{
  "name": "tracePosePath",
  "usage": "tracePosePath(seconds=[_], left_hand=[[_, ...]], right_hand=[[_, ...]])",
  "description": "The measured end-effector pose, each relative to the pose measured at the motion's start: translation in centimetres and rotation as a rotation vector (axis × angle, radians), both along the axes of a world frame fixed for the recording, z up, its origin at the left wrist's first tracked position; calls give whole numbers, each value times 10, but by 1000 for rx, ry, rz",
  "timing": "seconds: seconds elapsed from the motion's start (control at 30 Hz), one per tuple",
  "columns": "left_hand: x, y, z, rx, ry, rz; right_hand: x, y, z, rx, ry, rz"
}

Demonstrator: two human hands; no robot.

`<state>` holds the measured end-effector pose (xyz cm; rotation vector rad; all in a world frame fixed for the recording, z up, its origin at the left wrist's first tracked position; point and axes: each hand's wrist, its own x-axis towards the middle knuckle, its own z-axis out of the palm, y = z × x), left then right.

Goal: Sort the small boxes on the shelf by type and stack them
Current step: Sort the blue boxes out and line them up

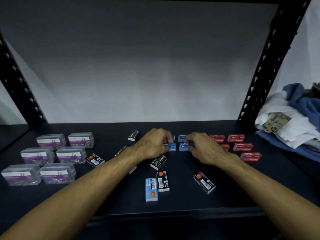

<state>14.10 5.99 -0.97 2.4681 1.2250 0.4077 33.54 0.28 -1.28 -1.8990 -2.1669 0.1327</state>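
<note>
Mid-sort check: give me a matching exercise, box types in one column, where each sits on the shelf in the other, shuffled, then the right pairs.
Things:
1. clear paper clip boxes
2. red staple boxes
3. blue staple boxes under the hands
4. lone blue box, barcode side up

Places:
A. near front edge, beside a black box
B. right side, in rows
C. left side, in rows
D. centre, at the fingers of left hand and right hand

Pairs: 1-C, 2-B, 3-D, 4-A
</note>
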Motion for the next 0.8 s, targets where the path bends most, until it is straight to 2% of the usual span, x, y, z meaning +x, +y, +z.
tracePosePath(seconds=[0.2, 0.4, 0.8], left_hand=[[-3, -1, 3, 28, 23, 1], [-35, -6, 14, 75, -15, 43], [-111, -31, 11, 14, 31, 128]], right_hand=[[-1, -3, 4, -4, 14, -7], [-4, -14, 13, 93, 6, 11], [-70, -46, 16, 87, 105, 226]])
